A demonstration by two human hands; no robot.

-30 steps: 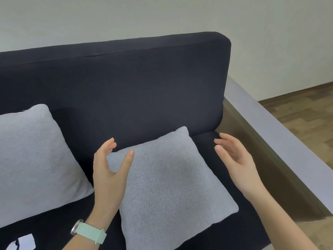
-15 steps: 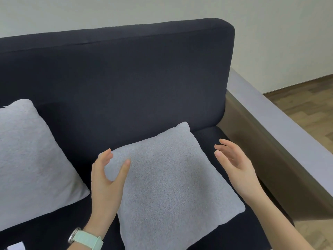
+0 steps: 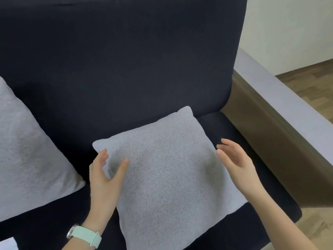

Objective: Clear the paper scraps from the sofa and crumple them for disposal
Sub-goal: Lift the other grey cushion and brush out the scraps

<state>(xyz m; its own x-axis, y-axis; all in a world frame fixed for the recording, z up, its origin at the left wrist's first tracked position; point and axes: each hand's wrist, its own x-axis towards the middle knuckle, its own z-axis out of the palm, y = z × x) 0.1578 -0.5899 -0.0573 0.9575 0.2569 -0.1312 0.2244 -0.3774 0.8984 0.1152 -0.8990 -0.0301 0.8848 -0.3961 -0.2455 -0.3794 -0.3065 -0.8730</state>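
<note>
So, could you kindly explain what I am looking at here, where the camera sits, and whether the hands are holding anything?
There is no machine here: a person wears one camera on the head, looking down at their own bare hands. The left hand, with a pale green watch on its wrist, and the right hand are both open and empty, one at each side of a grey cushion on a dark sofa. A second cushion lies to the left. A white paper scrap shows at the bottom left corner.
</note>
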